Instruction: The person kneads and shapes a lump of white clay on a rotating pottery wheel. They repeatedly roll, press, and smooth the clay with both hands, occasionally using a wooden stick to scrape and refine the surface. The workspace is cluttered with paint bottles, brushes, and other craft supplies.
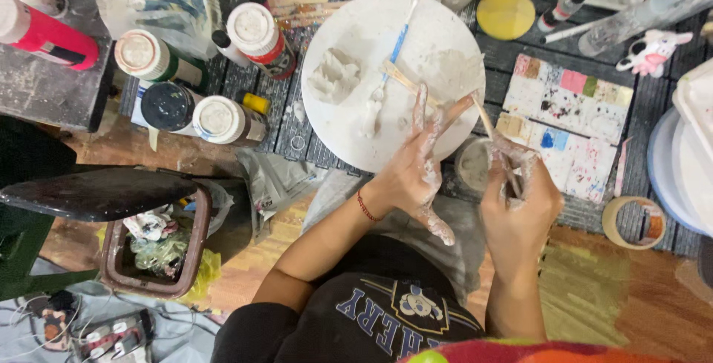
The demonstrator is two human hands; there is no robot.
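Observation:
My left hand [418,173], smeared with white paste, is spread open with its fingers pointing up over the near edge of a round white plate [438,28]. My right hand [518,199] is closed on a thin wooden stick [484,119] whose tip reaches toward the left hand's fingers. On the plate lie a lump of white clay [334,75], a white clay figure [371,114], a blue-handled brush [397,43] and a wooden stick [405,80]. A small cup [469,164] sits between my hands.
Several paint bottles [256,36] stand left of the plate. A paint-stained square palette [568,121] lies to the right, with a yellow lid [505,12], a tape roll [633,222] and a small cow figurine [653,51]. A brown bin [152,248] of scraps sits lower left.

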